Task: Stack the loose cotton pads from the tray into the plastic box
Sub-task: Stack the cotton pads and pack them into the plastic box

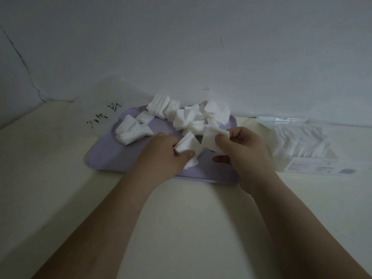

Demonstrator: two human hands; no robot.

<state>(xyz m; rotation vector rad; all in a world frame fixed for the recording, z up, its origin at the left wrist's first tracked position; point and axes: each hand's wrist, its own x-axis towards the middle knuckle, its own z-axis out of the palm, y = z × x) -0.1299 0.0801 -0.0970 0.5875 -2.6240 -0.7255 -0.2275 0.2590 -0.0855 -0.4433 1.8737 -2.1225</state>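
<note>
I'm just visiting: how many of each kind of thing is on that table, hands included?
Purple tray: 1
Plastic box: 1
Clear bag with black writing: 1
Hands: 2, left hand and right hand, both holding cotton pads
Cotton pads: too bunched to count
Total: 5, pads left out

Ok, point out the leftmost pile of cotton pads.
The fanned pile of white cotton pads by the purple tray's left edge; every other pile lies farther right.
</note>
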